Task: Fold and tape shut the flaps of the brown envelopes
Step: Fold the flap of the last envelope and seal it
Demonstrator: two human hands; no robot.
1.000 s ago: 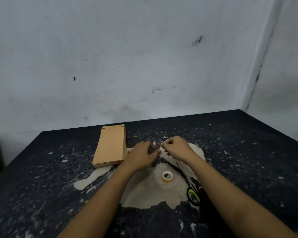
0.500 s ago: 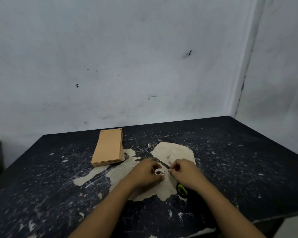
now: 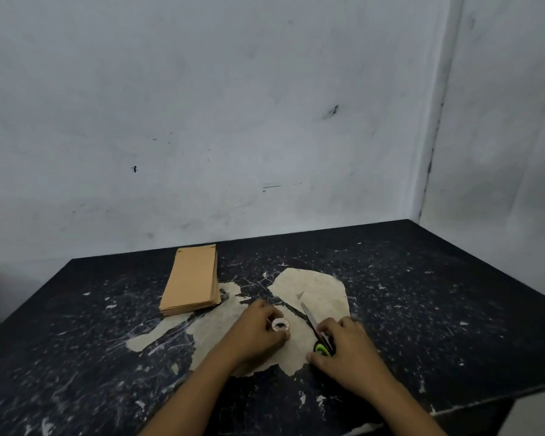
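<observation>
The roll of tape [image 3: 280, 325] is gripped by the left hand [image 3: 258, 333] and the green-handled scissors [image 3: 315, 330] by the right hand [image 3: 343, 350], while the stack of brown envelopes [image 3: 192, 278] lies untouched up-left, nearer the left hand, its long axis running away.

Dim, even light, soft focus throughout, wide-angle bending at the edges

On the worktop [image 3: 453, 309], the stack of envelopes [image 3: 192, 281] lies back left, the tape roll [image 3: 280, 325] nearer in the middle, and the scissors [image 3: 316, 332] just to its right.
</observation>
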